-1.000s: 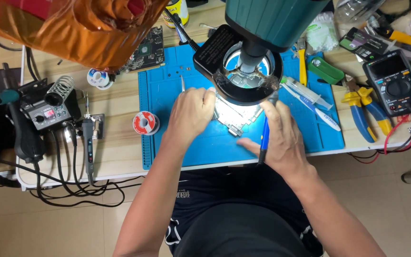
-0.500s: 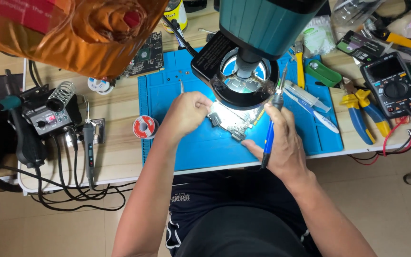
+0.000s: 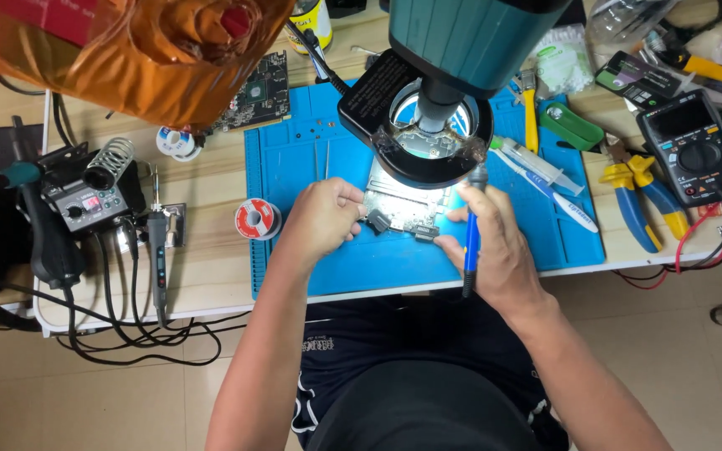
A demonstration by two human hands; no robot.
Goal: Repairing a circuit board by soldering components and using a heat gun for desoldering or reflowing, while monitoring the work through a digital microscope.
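A circuit board [image 3: 403, 205] lies on a blue work mat [image 3: 294, 175] under a teal microscope [image 3: 461, 42] with a black ring light [image 3: 378, 117]. My left hand [image 3: 323, 219] rests at the board's left edge, fingertips pinching the board beside a small black part [image 3: 378, 222]. My right hand [image 3: 495, 246] grips a blue-handled tool [image 3: 471, 238] held upright, its tip up near the ring light. Its index finger touches the board's lower right corner.
Left of the mat are a solder spool [image 3: 257, 219], a soldering iron [image 3: 158, 250], a soldering station [image 3: 85, 200] and tangled cables. To the right lie syringes [image 3: 545, 179], yellow-blue pliers [image 3: 645, 200] and a multimeter [image 3: 695, 150]. An orange bag [image 3: 152, 50] hangs at upper left.
My hands have drawn apart from over the board to its two sides. The right hand swung the blue tool from pointing down to upright.
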